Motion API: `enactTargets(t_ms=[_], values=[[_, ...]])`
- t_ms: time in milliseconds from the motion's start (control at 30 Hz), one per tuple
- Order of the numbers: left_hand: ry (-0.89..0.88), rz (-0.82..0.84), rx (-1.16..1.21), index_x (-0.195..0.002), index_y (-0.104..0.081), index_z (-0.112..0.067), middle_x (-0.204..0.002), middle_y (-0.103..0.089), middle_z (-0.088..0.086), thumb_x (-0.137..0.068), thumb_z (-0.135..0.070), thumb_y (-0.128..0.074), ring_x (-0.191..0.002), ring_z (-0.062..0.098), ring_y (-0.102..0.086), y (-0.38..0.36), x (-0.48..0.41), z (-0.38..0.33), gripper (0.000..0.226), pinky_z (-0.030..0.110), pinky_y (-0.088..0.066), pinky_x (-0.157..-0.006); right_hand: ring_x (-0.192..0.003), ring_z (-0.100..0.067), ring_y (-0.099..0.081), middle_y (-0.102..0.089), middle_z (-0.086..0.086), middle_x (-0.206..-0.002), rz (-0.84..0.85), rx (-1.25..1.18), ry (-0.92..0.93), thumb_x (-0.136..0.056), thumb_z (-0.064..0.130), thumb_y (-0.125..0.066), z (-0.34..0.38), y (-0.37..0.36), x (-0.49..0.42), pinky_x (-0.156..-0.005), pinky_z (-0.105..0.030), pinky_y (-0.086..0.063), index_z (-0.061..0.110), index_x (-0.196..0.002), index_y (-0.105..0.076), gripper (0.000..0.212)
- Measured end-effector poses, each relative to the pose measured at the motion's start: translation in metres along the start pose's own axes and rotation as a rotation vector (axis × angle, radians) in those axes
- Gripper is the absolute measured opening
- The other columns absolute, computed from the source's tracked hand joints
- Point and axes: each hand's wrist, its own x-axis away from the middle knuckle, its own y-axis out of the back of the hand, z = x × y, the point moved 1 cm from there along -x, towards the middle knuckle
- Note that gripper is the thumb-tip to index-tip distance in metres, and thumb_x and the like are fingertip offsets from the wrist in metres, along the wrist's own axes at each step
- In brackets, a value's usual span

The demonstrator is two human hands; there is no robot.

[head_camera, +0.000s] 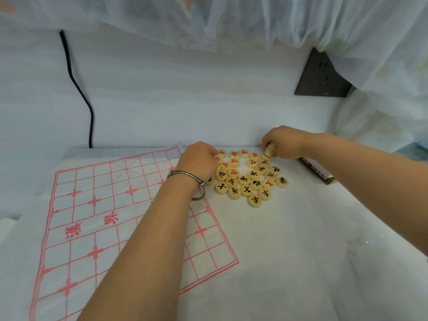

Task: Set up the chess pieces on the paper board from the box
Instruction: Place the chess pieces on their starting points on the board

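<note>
Chess pieces (249, 179) lie heaped face-up on the worktop (301, 239). The paper board (97, 216) lies just left of the heap and the box (326, 180) lies to its right. At the heap's far right edge, the right hand (281, 142) pinches a short stack of pieces (269, 149). At the far left edge, the left hand (199, 158) has its fingers curled, and whether it holds anything cannot be told.

One view on my screen: the head camera, worn high over the near side of the desk (289, 251), facing forward and tilted down. It's wide-angle, so the wall (185, 93) curves across the upper half. Forearms reach in from the bottom and right edges; left hand (199, 159) and right hand (281, 142) sit mid-frame. I'm near enough to read characters on the pieces (245, 179). The paper board (92, 216) fills the lower left.
</note>
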Motion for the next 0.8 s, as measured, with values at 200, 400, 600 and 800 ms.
enactTargets(t_ms=[200,400,600,800], values=[[-0.001,-0.017,-0.024,-0.127,-0.057,-0.010,-0.132,-0.057,0.009,-0.086,0.005,-0.038,-0.121,0.025,-0.053,-0.003,0.002,0.001,0.047,0.035,-0.044,-0.102,-0.102,-0.025,-0.055,-0.062,-0.009,-0.111,0.039,0.016,0.013,-0.091,0.008,-0.050,0.002,-0.007,-0.002,-0.085,-0.032,-0.045,0.009,-0.113,-0.063,0.026],[-0.015,-0.004,-0.094,-0.134,-0.050,-0.014,-0.141,-0.047,0.008,-0.087,0.002,-0.042,-0.128,0.026,-0.046,-0.004,0.012,-0.001,0.051,0.034,-0.041,-0.104,-0.089,-0.022,-0.051,-0.061,-0.012,-0.107,-0.007,-0.018,-0.042,-0.090,0.007,-0.050,0.009,-0.012,-0.003,-0.073,-0.029,-0.039,0.006,-0.107,-0.064,0.022],[-0.008,-0.008,-0.165,-0.139,-0.043,-0.015,-0.145,-0.042,0.010,-0.087,0.000,-0.042,-0.135,0.026,-0.037,0.013,0.039,-0.002,0.054,0.036,-0.037,-0.109,-0.084,-0.021,-0.047,-0.060,-0.010,-0.103,-0.183,-0.055,-0.012,-0.086,-0.003,-0.048,0.037,-0.003,0.020,-0.070,-0.028,-0.037,0.006,-0.103,-0.059,0.022],[0.021,0.015,-0.287,-0.142,-0.039,-0.017,-0.145,-0.041,0.009,-0.090,-0.005,-0.041,-0.137,0.027,-0.031,0.032,0.098,0.014,0.053,0.037,-0.035,-0.110,-0.085,-0.021,-0.054,-0.061,-0.008,-0.099,-0.227,-0.245,0.071,-0.089,0.000,-0.052,0.092,-0.002,0.058,-0.064,-0.026,-0.041,0.007,-0.105,-0.061,0.019]])
